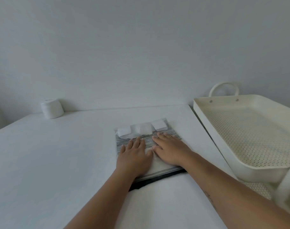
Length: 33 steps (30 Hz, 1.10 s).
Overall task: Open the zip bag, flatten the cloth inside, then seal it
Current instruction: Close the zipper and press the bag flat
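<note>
Premises appear domestic, likely a plain room in a home. Evidence: bare white wall [141,47]; white worktop [58,162]; cream perforated metal trolley tray [250,129] with loop handle [224,87]; white roll [52,108] against the wall.

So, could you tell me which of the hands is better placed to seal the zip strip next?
Probably the left hand: its wrist sits right above the black zip strip at the bag's near edge, while the right hand lies farther up.

Both forearms were bare, no sleeves, rings or watch showing. A small dark marking ran along the right forearm [210,199], well behind the right hand [170,150].
</note>
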Motion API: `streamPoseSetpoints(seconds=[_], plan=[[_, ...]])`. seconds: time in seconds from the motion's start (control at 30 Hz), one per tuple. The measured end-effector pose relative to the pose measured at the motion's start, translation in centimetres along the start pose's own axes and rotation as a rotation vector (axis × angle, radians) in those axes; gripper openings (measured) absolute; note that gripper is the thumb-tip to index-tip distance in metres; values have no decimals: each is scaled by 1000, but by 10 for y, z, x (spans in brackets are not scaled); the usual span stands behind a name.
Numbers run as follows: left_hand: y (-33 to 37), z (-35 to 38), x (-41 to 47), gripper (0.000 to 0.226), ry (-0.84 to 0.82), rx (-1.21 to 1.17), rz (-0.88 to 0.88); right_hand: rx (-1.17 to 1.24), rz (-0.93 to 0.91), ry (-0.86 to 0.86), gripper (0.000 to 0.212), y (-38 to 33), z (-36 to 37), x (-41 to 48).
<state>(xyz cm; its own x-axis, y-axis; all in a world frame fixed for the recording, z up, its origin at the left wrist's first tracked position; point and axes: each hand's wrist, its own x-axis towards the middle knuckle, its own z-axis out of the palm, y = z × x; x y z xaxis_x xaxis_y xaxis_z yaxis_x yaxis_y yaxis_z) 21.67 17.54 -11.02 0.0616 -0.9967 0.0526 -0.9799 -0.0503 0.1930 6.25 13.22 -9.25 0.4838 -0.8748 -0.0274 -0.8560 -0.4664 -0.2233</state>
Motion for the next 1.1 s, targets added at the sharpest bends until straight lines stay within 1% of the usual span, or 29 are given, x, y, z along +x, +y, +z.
streamPoseSetpoints(seconds=[0.1,0.17,0.3,0.43,0.5,0.57,0.7,0.8,0.9,1.03,1.07,1.1], plan=[[-7,-3,8,76,-7,33,15,-43,82,-15,68,9,3,1],[-10,-8,15,77,-24,44,50,-55,145,9,74,14,5,-1],[-13,-16,26,73,-54,70,137,-57,217,78,75,14,11,-3],[-6,-25,22,66,21,112,174,-42,180,127,67,14,0,-4],[-6,-31,16,56,38,77,231,-57,146,156,59,11,-10,-9],[-10,-38,8,54,37,26,260,-76,92,144,49,3,-18,-17],[-15,-50,-12,55,25,-67,215,-36,49,64,41,-18,-30,-37],[-14,-48,-32,55,-2,-80,199,1,46,76,29,-25,-34,-51],[-11,-44,-49,57,2,-79,210,30,44,95,31,-30,-31,-64],[-4,-42,-66,65,-26,-182,193,57,34,115,37,-32,-26,-80],[-2,-42,-71,59,-40,-206,198,87,36,101,38,-31,-25,-84],[-1,-42,-74,46,-46,-215,226,126,39,82,39,-29,-25,-87]])
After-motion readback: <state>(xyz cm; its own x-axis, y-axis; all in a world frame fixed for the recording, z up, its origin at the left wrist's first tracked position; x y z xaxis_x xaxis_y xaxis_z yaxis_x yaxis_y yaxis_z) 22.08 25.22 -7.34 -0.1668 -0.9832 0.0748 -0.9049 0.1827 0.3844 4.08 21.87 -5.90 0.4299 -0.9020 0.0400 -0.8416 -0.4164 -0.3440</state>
